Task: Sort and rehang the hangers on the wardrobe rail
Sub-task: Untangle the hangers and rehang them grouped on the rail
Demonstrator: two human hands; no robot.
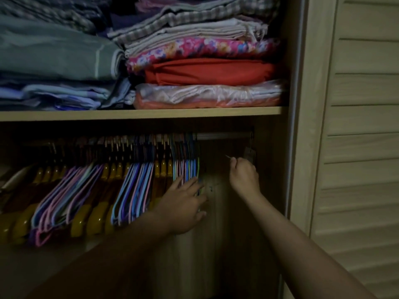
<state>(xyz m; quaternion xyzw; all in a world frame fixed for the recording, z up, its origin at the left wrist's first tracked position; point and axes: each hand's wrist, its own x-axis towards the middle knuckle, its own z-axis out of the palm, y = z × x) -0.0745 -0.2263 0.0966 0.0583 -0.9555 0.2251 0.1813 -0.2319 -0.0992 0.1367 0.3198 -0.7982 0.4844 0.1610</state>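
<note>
Pinched in the right hand (244, 175) is a thin green hanger (228, 156), of which only a short tip shows above the curled fingers; the rest cannot be made out in the dark. It is held below the bare right end of the rail (224, 135), right of the hung hangers. Spread, nearly straight fingers of the left hand (185, 203) are pressed against the rightmost bundle of wire hangers (187, 169); nothing is gripped.

A metal rod is seen in the rail, crowded with hooks along its left and middle. Thin, coated wire hangers in blue, pink, purple and green are hung in three bunches. Between them, thick glossy wooden hangers (95, 219) of amber colour are hung, with rounded shoulders.

Above the rail a pale wood shelf (151, 114) is laid with folded cloth (207, 50): checked, floral pink and red pieces on the right, over a bag (207, 94) of clear crinkled plastic; grey and blue pieces on the left. A louvred door (362, 126) is set at far right.
</note>
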